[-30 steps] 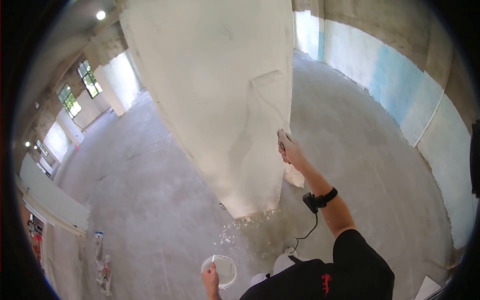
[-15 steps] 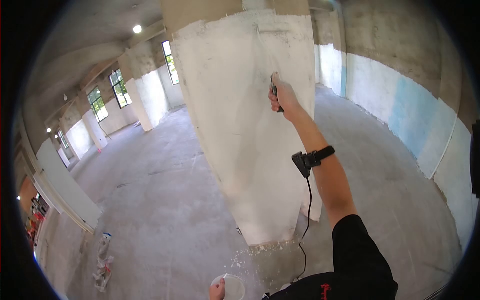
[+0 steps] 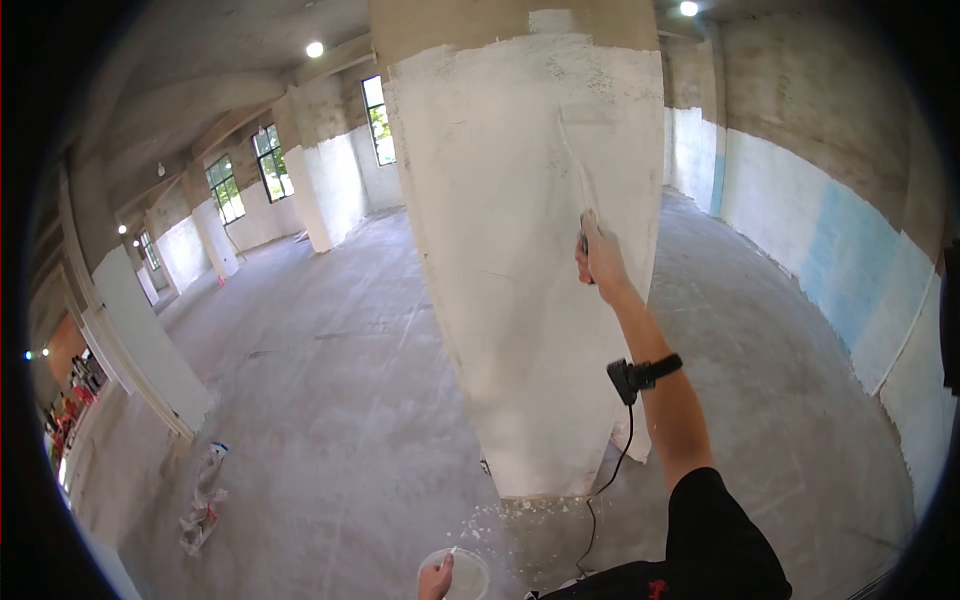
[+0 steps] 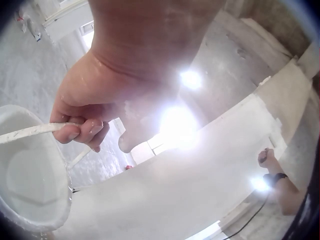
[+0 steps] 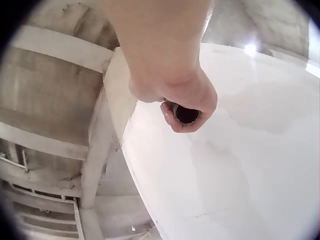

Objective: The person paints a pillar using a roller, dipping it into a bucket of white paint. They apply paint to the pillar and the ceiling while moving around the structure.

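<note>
My right hand [image 3: 604,265] grips the dark handle [image 5: 186,114] of a paint roller. The roller's wire frame [image 3: 575,150] runs up to its pale sleeve [image 3: 592,116], which lies against the upper part of a white-coated pillar [image 3: 520,350]. Low in the head view, my left hand [image 3: 436,580] holds a white bucket [image 3: 484,575] by its bail. Seen from the left wrist, the fingers curl round the pale bail [image 4: 30,132], and whitish liquid shows inside the bucket's rim [image 4: 62,215].
White specks [image 3: 475,525] spot the grey floor [image 3: 320,400] at the pillar's foot. A crumpled plastic wrapper [image 3: 205,500] lies to the left. Behind the pillar's base on the right sits a pale bag [image 3: 637,440]. A black cable [image 3: 620,470] trails from the right wrist camera.
The right hand and roller went from mid-pillar up close to the coating's top edge, then came slightly down. The head view tilted upward. The left hand keeps holding the bucket.
</note>
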